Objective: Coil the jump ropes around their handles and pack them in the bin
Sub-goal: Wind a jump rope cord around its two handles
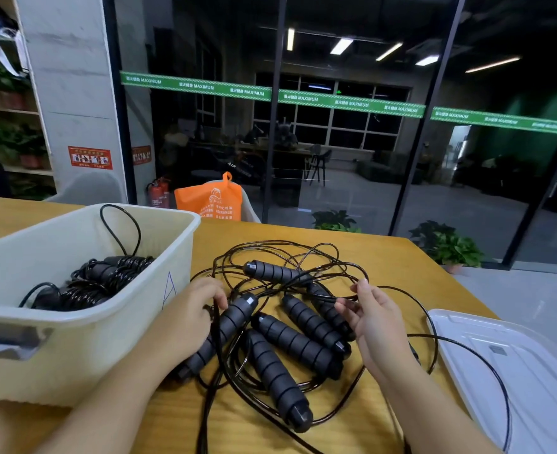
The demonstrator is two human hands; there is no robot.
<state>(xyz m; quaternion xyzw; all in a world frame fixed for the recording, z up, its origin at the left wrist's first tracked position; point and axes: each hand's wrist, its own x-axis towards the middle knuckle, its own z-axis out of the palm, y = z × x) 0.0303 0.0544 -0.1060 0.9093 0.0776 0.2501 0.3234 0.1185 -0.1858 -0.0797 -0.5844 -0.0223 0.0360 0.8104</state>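
A tangle of thin black jump ropes [290,253] with several black ribbed handles [295,344] lies on the wooden table [401,263] in front of me. My left hand [188,319] rests on the pile's left side, its fingers curled over a cord next to one handle [234,317]. My right hand [374,322] hovers at the pile's right side, fingers loosely spread, fingertips touching a loop of cord. The cream plastic bin [179,253] stands at the left and holds coiled ropes [97,280] with handles.
A white bin lid [513,365] lies flat at the table's right edge, with one cord looping over its near side. Behind the table stand an orange bag [210,198] on a chair, a glass wall and potted plants [451,247].
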